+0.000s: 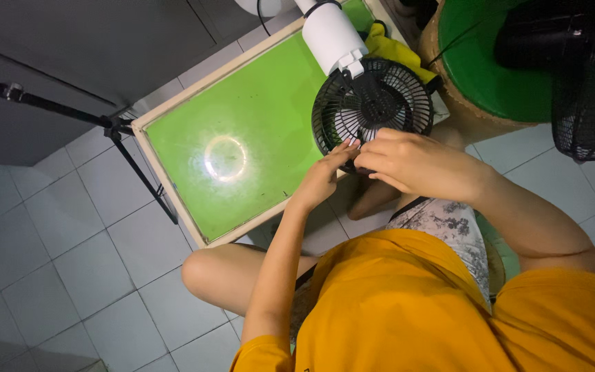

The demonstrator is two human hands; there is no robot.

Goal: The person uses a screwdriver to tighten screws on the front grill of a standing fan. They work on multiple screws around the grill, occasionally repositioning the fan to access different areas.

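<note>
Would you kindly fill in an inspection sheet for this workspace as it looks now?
Surface: green table with pale rim, ring of light reflected on it.
Job's things: small black fan with white body, at the table's edge.
Clutter: yellow cloth behind the fan.
Hands: left hand and right hand both on the fan's lower grille.
Cables: thin dark cable at the table's far end.
Surroundings: tiled floor, tripod, larger black fan, green stool.

Small fan (373, 103) lower rim hidden behind right hand (418, 165).
</note>
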